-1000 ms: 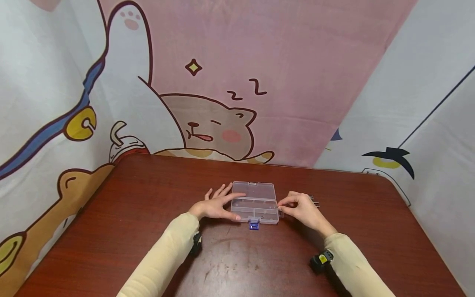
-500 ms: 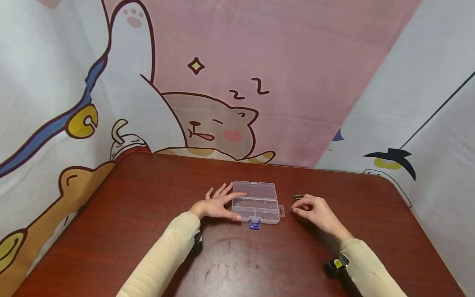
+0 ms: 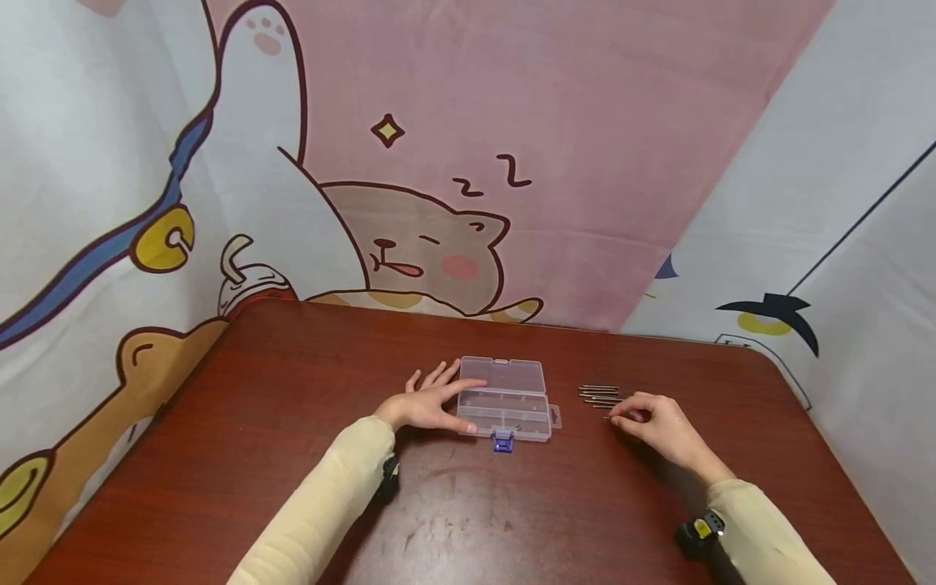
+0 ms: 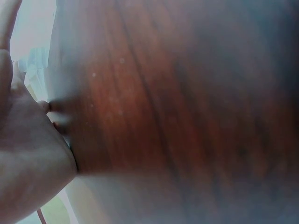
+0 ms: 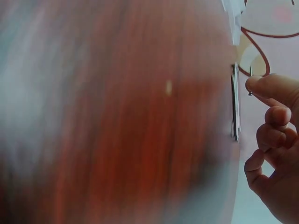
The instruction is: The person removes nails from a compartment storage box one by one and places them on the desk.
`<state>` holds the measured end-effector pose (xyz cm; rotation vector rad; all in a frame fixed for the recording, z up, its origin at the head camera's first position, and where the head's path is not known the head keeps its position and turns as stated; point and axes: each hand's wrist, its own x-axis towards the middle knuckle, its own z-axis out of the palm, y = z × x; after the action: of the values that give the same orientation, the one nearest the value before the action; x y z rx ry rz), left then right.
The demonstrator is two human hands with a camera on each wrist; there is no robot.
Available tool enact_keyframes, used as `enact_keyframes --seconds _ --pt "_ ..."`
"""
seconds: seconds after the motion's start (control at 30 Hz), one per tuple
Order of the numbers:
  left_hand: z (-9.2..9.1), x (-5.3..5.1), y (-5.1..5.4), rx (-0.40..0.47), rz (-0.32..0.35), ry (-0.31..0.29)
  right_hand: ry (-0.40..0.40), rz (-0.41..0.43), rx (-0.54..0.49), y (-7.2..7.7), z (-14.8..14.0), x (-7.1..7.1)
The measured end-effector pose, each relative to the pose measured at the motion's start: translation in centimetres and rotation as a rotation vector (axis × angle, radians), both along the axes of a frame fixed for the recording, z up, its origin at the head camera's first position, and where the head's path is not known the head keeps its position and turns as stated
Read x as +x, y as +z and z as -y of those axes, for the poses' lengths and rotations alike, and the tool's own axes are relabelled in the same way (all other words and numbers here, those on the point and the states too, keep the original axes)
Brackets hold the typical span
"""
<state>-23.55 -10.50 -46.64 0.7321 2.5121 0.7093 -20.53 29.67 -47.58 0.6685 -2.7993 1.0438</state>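
Note:
In the head view, a clear plastic compartment box (image 3: 504, 404) stands with its lid (image 3: 503, 375) raised at the back. A small dark thing lies in its front right compartment, too small to make out. My left hand (image 3: 424, 408) rests at the box's left side, fingers spread and fairly straight, the thumb at the front edge. To the right of the box, my right hand (image 3: 661, 426) pinches a short thin metal pin (image 5: 250, 93) between thumb and forefinger. The right wrist view shows one rounded end of it below the fingertips. Several thin metal rods (image 3: 600, 396) lie just behind the right hand.
A blue clasp (image 3: 502, 442) juts from the box's front, and a clear hanging tab (image 3: 556, 417) from its right side. All stands on a reddish-brown wooden table (image 3: 468, 512). A cartoon-printed cloth (image 3: 570, 162) hangs behind the table.
My right hand has moved from the box's right edge out to the right, away from the box, uncovering the metal rods. The left hand has stayed on the box.

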Motion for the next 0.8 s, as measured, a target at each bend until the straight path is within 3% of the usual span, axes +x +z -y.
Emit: enact_keyframes --seconds 0.47,0.8 --pt "0.1 0.0 -0.2 0.007 0.002 0.003 -0.071 -0.002 0.041 0.1 -3.5 0.1" --pt "0.1 0.0 -0.2 -0.006 0.001 0.009 -0.118 0.041 0.046 0.2 -4.9 0.3"
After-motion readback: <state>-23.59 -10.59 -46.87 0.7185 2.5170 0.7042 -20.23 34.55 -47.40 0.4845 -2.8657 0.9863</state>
